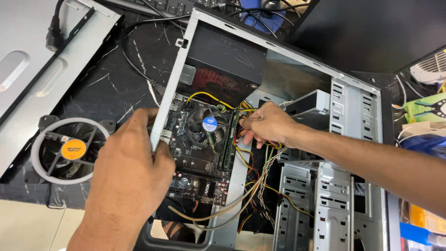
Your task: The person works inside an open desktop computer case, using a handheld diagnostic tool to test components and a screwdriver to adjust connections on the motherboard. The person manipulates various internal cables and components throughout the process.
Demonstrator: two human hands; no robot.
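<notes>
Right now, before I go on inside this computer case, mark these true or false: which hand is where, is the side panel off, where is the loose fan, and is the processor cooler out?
1. The left hand grips the rear edge of the open computer case. True.
2. The right hand rests on the loose fan. False: it is among the bundle of wires beside the motherboard.
3. The loose fan with a white ring lies on the dark table, outside the case. True.
4. The cooler fan has been taken off the motherboard. False: it sits mounted on it.
5. The power supply sits in the case's corner, above the motherboard in the picture. True.
</notes>
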